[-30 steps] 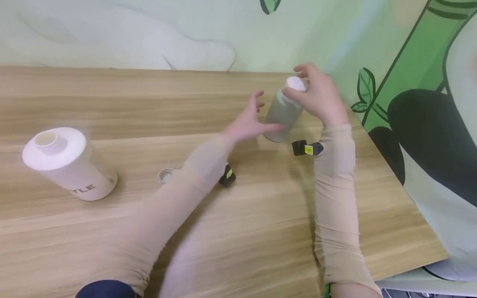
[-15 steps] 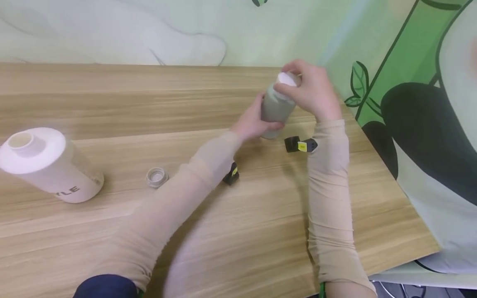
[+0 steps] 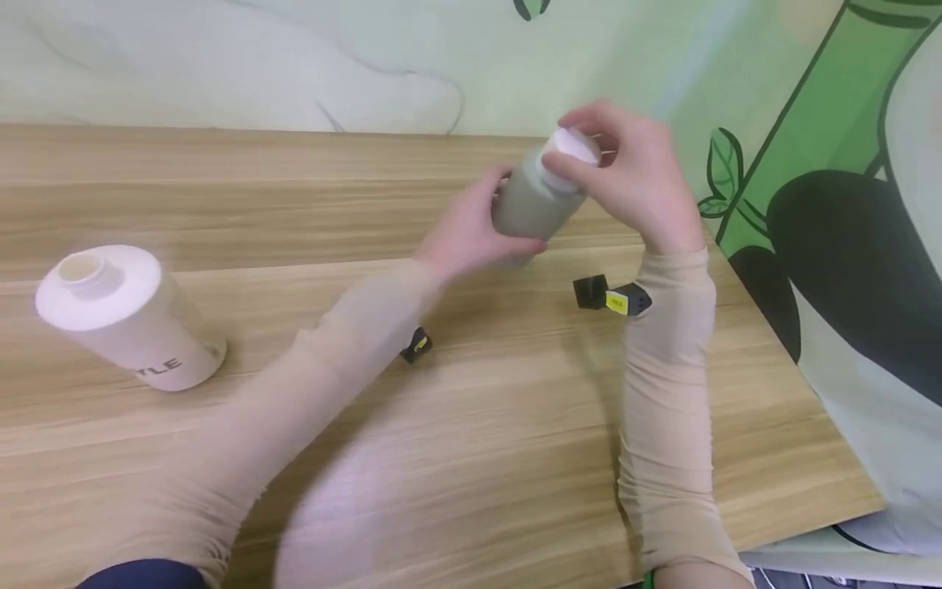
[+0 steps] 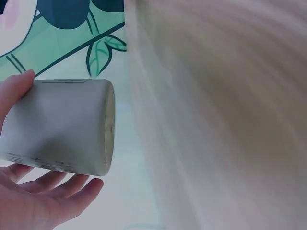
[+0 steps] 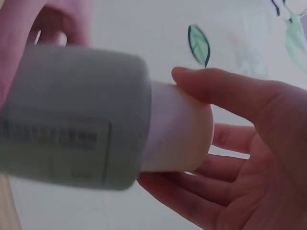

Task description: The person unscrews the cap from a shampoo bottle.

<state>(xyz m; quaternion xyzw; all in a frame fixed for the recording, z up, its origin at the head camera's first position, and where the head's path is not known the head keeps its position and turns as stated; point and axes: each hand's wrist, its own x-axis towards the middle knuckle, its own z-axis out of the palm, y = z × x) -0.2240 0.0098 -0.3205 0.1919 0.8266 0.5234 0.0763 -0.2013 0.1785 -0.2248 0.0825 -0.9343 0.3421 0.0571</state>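
Observation:
A grey-green bottle (image 3: pixel 531 204) with a white cap (image 3: pixel 577 146) is held up off the table, tilted, its cap end toward the upper right. My left hand (image 3: pixel 465 227) grips the body, thumb on the near side. In the left wrist view the bottle's flat base (image 4: pixel 110 129) faces right, fingers below and thumb above. My right hand (image 3: pixel 642 176) holds the cap between thumb and fingers. The right wrist view has the thumb on top of the smooth white cap (image 5: pixel 180 132) and fingers underneath; a printed label (image 5: pixel 55 148) shows on the body.
A large white bottle (image 3: pixel 140 323) with an uncovered neck stands on the wooden table (image 3: pixel 471 458) at the left. Behind the table rises a painted wall (image 3: pixel 309 65). The table's right edge runs diagonally. Black wrist cameras (image 3: pixel 591 292) hang by both sleeves.
The left hand has closed round the bottle's body from reaching beside it. Both hands have raised the bottle off the table. A small grey ring-shaped cap is now hidden behind the left forearm.

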